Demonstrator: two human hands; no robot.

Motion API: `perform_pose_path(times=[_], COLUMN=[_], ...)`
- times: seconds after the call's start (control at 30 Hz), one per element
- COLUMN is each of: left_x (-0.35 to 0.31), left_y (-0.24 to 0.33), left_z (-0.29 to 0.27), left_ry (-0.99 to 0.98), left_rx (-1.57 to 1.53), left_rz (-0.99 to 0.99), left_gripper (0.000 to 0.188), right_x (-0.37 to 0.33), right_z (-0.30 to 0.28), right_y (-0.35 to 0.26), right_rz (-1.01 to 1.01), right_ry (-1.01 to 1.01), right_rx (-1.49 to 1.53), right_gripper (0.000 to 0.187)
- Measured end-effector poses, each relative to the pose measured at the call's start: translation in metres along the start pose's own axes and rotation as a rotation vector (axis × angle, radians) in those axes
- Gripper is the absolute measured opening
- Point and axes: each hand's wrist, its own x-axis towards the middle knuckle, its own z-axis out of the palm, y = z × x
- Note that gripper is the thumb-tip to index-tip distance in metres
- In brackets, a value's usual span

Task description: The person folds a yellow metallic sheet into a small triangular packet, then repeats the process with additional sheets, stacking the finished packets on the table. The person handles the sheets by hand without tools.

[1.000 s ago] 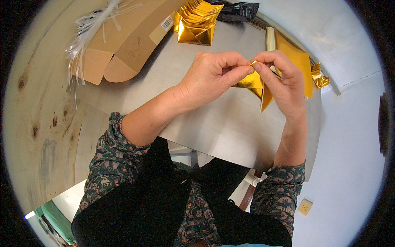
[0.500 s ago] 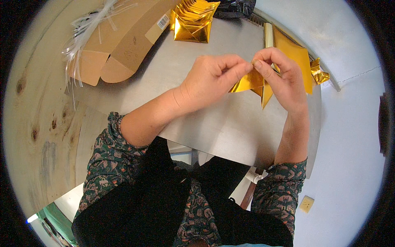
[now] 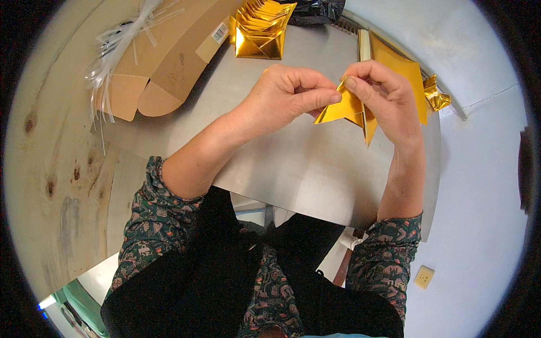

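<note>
A piece of folded gold foil paper [image 3: 350, 108] is held up between my two hands above the grey tabletop, its lower points hanging down. My right hand [image 3: 387, 98] pinches its upper edge between thumb and forefinger. Thumb and fingers of my left hand [image 3: 290, 97] are pressed together at the foil's left side, where the fingertips partly hide it. Behind my right hand lies a pile of flat gold sheets [image 3: 416, 90]. Farther back, left of the foil in my hands, stands a stack of folded gold foil pieces [image 3: 260, 46].
An open cardboard box [image 3: 169, 70] lies at the far left, with clear plastic strips [image 3: 112, 50] over its side. A black plastic bag [image 3: 320, 12] sits at the back. Crumpled gold foil [image 3: 435, 94] rests by the wall [image 3: 479, 169]. The grey tabletop [image 3: 276, 163] ends before my lap.
My fingertips, which met at the foil's upper edge, are now slightly apart. My left hand has shifted a little to the left, and more of the gold foil shows between the hands.
</note>
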Motion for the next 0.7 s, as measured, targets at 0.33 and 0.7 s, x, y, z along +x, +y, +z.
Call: perform_pose_path(times=[0.33, 0.7], left_x=[-0.0005, 0.0038], left_y=[-0.0026, 0.0017], left_z=[0.0036, -0.0005], left_ry=[0.082, -0.135], left_rx=[0.136, -0.084], left_rz=[0.044, -0.211], left_gripper=[0.014, 0.025], right_x=[-0.0014, -0.0016], right_z=[0.0054, -0.0038], right_y=[0.0062, 0.0081], right_rz=[0.001, 0.057], right_ry=[0.018, -0.014], right_rx=[-0.023, 0.041], right_gripper=[0.014, 0.015])
